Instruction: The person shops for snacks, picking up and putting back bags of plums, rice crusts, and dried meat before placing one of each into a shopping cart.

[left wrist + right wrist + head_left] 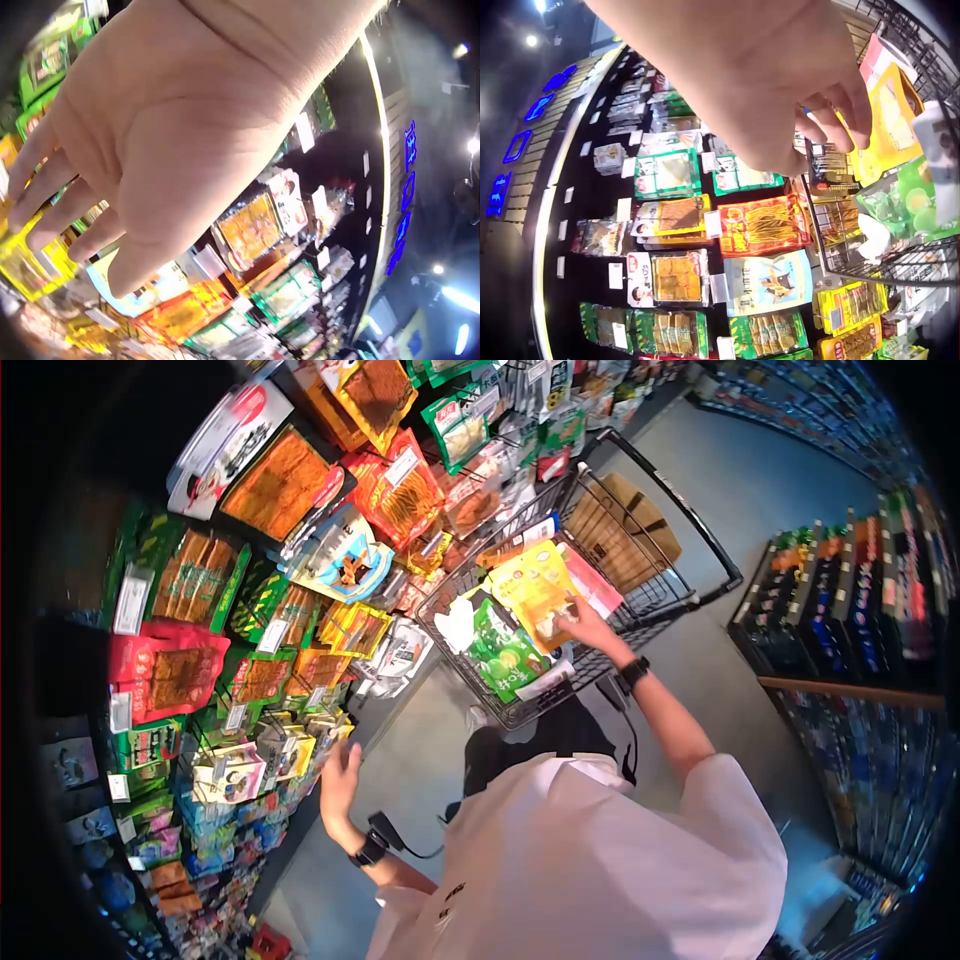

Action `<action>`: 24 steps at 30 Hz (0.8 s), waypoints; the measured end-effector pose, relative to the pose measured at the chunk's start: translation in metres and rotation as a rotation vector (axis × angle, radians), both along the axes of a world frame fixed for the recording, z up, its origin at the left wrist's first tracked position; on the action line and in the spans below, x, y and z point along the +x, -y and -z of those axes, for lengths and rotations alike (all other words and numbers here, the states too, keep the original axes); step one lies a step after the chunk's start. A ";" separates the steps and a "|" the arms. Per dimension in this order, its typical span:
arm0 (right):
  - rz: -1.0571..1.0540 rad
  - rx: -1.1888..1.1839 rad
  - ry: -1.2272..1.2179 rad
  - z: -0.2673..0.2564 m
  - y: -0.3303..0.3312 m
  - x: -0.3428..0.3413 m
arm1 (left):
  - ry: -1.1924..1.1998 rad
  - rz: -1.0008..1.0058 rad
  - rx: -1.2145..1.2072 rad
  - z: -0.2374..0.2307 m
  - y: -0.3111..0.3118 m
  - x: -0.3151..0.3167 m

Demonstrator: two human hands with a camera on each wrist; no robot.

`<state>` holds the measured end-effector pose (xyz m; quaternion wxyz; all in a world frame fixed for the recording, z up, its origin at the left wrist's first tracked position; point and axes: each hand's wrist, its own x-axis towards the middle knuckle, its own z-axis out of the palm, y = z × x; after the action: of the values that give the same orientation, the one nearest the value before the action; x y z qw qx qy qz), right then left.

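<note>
In the head view my right hand (590, 628) reaches into a black wire shopping cart (510, 712), its fingers over a yellow snack bag (528, 582). The right wrist view shows those fingers (861, 124) right at the bag's edge, with the thumb apart from them. Beside the yellow bag lie a green snack bag (500, 650) and a pink package (592, 582). My left hand (342, 785) hangs in front of the snack shelves, fingers loosely extended and holding nothing. Its palm fills much of the left wrist view, with hanging packets behind it.
Shelves of hanging snack packets (395, 485) line the left side. A brown paper bag (625, 525) sits at the cart's handle end. Dark display boxes (830, 600) with bottles or packs stand to the right. Grey floor (420, 745) shows between shelf and cart.
</note>
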<state>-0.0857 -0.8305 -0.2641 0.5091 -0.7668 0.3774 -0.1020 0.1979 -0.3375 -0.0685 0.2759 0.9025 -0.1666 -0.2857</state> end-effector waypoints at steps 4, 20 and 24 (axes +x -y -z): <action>-0.100 0.021 -0.569 0.079 0.065 0.033 | -0.061 0.028 0.132 -0.025 -0.007 -0.061; -0.559 -0.155 -0.780 0.093 0.079 0.076 | -0.259 -0.393 0.197 -0.062 0.044 -0.148; -0.703 -0.301 -0.916 0.107 0.094 0.053 | -0.241 -0.399 0.076 -0.064 0.048 -0.148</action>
<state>-0.0331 -0.9247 -0.3716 0.1832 -0.8754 0.2634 0.3616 0.0496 -0.3856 -0.0046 0.3107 0.8866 0.0602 -0.3372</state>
